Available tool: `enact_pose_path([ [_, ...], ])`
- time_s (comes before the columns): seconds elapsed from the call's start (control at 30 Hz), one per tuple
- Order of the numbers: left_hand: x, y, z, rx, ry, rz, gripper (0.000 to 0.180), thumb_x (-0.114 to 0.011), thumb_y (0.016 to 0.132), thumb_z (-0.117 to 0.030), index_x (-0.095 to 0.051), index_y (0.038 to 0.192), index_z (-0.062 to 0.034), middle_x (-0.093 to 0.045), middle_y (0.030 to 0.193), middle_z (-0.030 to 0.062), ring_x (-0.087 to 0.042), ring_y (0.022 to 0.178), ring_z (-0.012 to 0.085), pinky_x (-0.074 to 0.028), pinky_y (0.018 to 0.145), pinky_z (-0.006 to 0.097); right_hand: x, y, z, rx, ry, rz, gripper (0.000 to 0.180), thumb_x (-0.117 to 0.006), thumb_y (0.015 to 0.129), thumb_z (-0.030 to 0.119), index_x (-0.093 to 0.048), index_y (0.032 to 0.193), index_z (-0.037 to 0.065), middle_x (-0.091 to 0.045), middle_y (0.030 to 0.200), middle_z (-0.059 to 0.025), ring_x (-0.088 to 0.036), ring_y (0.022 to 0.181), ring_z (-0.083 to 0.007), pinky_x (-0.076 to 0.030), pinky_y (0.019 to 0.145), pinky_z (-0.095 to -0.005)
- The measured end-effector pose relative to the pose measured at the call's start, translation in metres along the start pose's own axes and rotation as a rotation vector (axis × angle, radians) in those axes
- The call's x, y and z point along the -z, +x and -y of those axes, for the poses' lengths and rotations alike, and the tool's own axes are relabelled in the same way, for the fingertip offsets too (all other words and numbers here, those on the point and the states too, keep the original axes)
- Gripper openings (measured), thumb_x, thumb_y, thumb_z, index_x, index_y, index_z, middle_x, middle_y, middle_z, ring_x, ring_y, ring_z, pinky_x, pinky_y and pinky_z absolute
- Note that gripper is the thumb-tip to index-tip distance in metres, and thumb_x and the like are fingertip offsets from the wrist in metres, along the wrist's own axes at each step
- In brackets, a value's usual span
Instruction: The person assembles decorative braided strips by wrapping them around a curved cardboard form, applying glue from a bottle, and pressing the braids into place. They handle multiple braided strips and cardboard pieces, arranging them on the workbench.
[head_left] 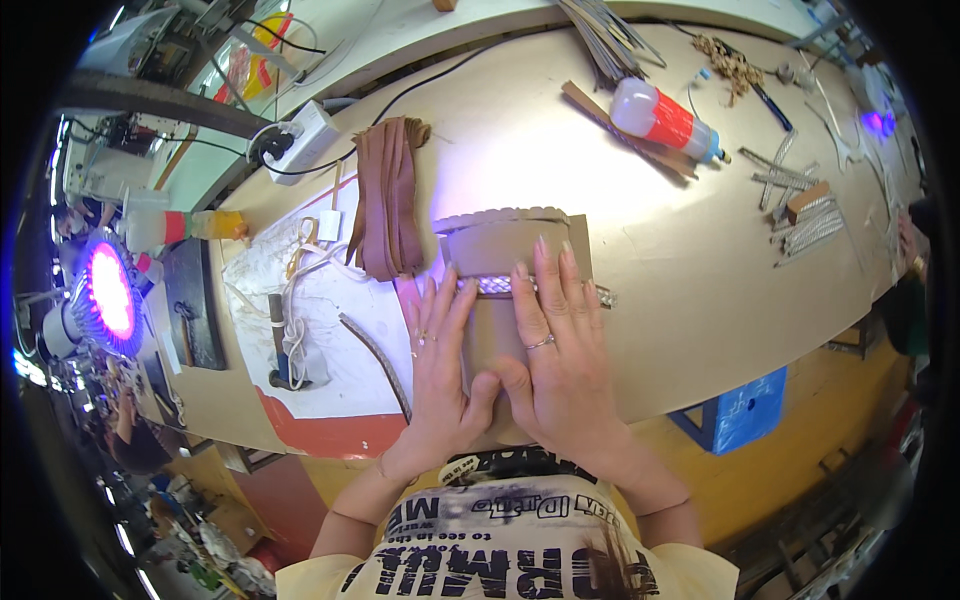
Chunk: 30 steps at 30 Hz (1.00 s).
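A flat brown panel [500, 245] lies on the table in front of me, with a scalloped strip [505, 217] along its far edge. Across its middle runs a silvery braided strip [494, 285], whose right end pokes out past my fingers. My left hand [437, 350] lies flat at the left side, fingertips by the braid's left end. Over the right part of the braid, my right hand [562, 360] rests with fingers stretched out and hides some of it. The two thumbs nearly meet on the near part of the panel. Neither hand grips anything.
Left of the panel lie stacked brown strips [388, 200], a hammer [277, 340] and a curved dark strip [378, 355]. A lit lamp [108, 292] stands at far left. A red-labelled bottle [665, 120] and several braided pieces [812, 232] lie right. A blue stool [740, 412] stands below the edge.
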<state>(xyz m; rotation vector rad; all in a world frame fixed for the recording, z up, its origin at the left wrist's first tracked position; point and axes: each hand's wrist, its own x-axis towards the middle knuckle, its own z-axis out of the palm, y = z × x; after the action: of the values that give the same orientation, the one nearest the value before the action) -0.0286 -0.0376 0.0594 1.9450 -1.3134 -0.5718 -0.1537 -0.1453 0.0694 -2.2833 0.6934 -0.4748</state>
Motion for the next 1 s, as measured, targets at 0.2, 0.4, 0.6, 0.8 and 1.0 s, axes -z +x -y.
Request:
enact_pose_path([
  [0.2,-0.019,-0.01,0.004,-0.026,-0.256,-0.049,0.088,-0.052,0.093,-0.052,-0.015,0.15,0.0037,-0.005,0.156,0.0321,-0.009,0.145,0.0461,-0.011,0.116,0.052,-0.022,-0.009,-0.024,-0.034,0.205,0.05,0.082,-0.044,0.096,0.052,-0.016,0.151,-0.002,-0.014,0.157,-0.0258,-0.013,0.144,-0.0468,-0.013,0.116,-0.0551],
  [0.4,-0.031,-0.009,0.012,-0.044,-0.303,-0.122,0.096,-0.059,0.088,-0.055,-0.014,0.15,0.0032,-0.004,0.155,0.0331,-0.01,0.144,0.048,-0.015,0.115,0.053,-0.022,-0.022,-0.038,-0.352,0.578,0.087,0.083,-0.042,0.097,0.046,-0.004,0.152,-0.003,-0.017,0.157,-0.025,-0.015,0.145,-0.0422,-0.004,0.118,-0.0528],
  [0.6,-0.031,-0.01,0.01,-0.028,-0.273,-0.128,0.098,-0.056,0.088,-0.059,-0.014,0.15,0.0033,-0.007,0.155,0.0328,-0.012,0.145,0.0453,-0.015,0.116,0.051,-0.018,-0.024,-0.045,-0.344,0.41,0.163,0.085,-0.039,0.097,0.048,-0.002,0.151,-0.006,-0.017,0.157,-0.0255,-0.015,0.146,-0.0391,0.002,0.118,-0.0503],
  [0.8,-0.019,-0.013,0.005,-0.038,-0.002,-0.08,0.1,-0.051,0.086,-0.066,-0.015,0.152,0.0012,-0.008,0.156,0.0307,-0.011,0.144,0.0478,-0.01,0.116,0.056,-0.004,-0.024,-0.022,-0.299,-0.117,0.013,0.08,-0.036,0.098,0.05,-0.011,0.152,-0.004,-0.009,0.158,-0.027,-0.006,0.147,-0.0416,-0.001,0.117,-0.0522],
  [1.0,-0.018,-0.018,0.001,-0.124,0.051,-0.144,0.09,-0.044,0.091,-0.059,-0.015,0.152,0.0014,-0.008,0.157,0.0294,-0.008,0.145,0.0458,-0.006,0.116,0.057,0.012,-0.01,0.018,0.037,-0.328,-0.091,0.069,-0.027,0.101,0.051,-0.026,0.151,0.005,-0.016,0.158,-0.0229,-0.01,0.147,-0.0414,-0.009,0.116,-0.0553],
])
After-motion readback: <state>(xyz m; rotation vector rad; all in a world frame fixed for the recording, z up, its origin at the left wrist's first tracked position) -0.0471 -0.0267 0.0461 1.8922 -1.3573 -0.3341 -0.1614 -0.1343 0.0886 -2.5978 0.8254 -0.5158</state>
